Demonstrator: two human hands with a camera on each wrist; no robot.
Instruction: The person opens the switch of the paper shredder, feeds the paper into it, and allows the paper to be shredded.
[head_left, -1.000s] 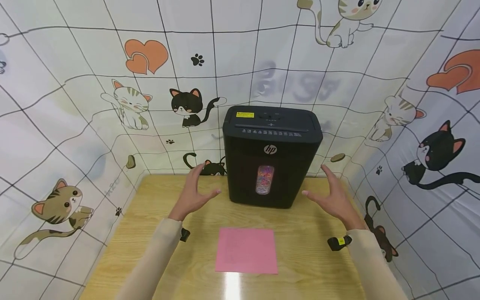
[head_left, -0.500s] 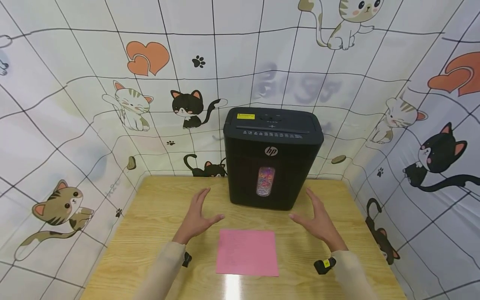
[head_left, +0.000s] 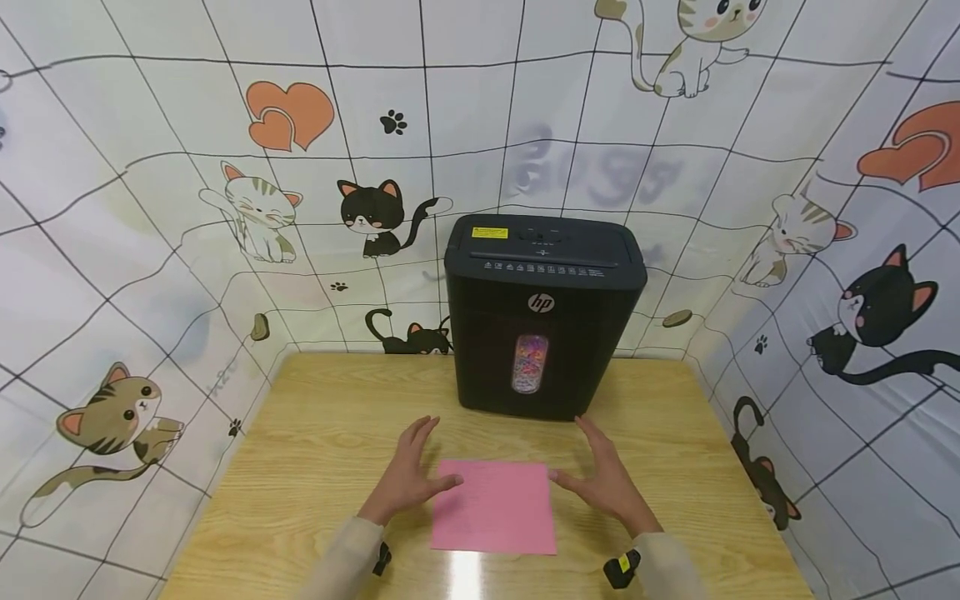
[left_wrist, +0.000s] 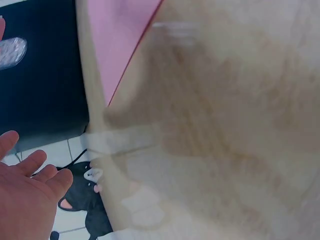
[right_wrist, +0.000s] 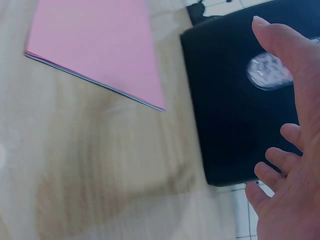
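A thin stack of pink paper (head_left: 495, 512) lies flat on the wooden table, its layered edge showing in the right wrist view. My left hand (head_left: 408, 477) hovers at the stack's left side, fingers spread, the thumb overlapping the paper's edge in the head view. On the opposite side my right hand (head_left: 606, 483) is held the same way, thumb tip right at the paper's right edge. Neither hand holds anything. Behind the paper stands a black HP paper shredder (head_left: 480, 350), upright, with a slot on top and colourful shreds visible through its front window.
The wooden table (head_left: 330, 400) reaches back to a white cloth wall (head_left: 480, 108) printed with cats and grid lines. More of this cloth closes in the left and right sides. A wrist camera (head_left: 621, 570) sits below my right hand.
Both hands have drawn back from beside the shredder and come closer together, down to either side of the pink paper. Paper and shredder have stayed in place.
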